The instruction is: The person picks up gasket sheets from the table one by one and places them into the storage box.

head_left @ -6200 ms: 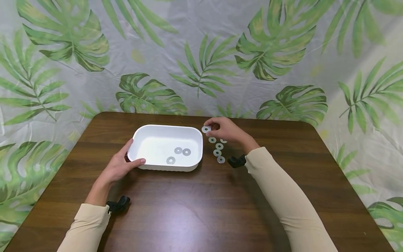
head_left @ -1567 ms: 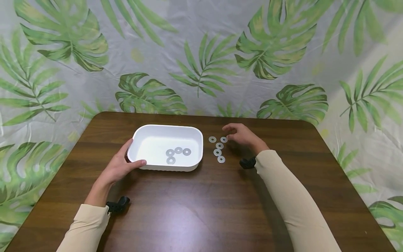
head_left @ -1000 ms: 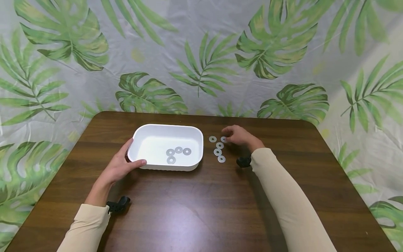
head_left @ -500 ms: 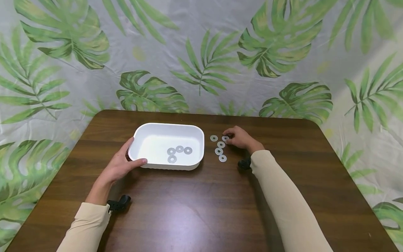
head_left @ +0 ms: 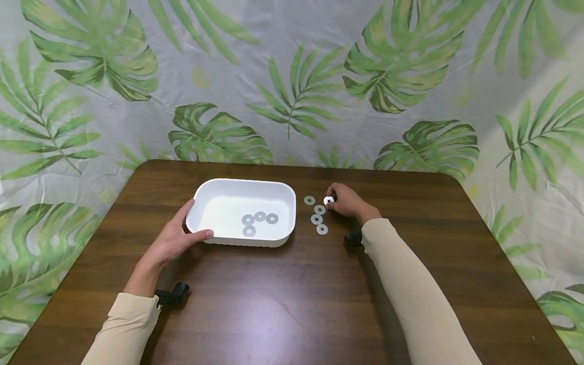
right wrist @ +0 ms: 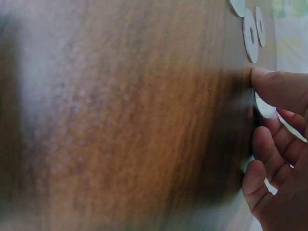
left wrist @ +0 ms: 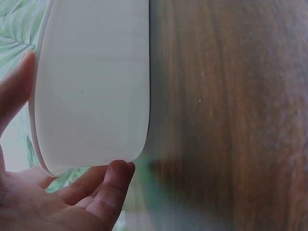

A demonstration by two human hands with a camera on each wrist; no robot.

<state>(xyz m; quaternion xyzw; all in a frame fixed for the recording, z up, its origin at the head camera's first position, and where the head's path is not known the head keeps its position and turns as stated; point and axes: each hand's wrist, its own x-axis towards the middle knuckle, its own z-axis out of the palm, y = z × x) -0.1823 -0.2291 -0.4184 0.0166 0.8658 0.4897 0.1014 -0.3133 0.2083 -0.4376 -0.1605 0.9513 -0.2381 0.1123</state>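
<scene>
A white plastic basin (head_left: 248,242) stands on the table, with several flat metal washers (head_left: 249,235) lying inside it. My left hand (head_left: 171,238) grips the basin's left end, thumb over the front rim; in the left wrist view its fingertips (left wrist: 118,173) press under the wall (left wrist: 91,96). Right of the basin, my right hand (head_left: 349,200) pinches one washer (head_left: 325,201) between thumb and fingers, close to the tabletop. That washer (right wrist: 264,107) is partly hidden by the thumb in the right wrist view. Several other washers (head_left: 317,223) lie flat beside the hand.
The brown wooden table (head_left: 274,304) has rounded far corners. Behind it hangs a leaf-patterned cloth (head_left: 292,76). A black wrist strap (head_left: 171,295) sits at the left cuff, and a black device (head_left: 353,239) at the right one.
A washer from beside the basin now lies inside it. My right hand moved to the far-right washer, curled its fingers and pinched it; the washer now looks tilted and brighter. The left hand stays put.
</scene>
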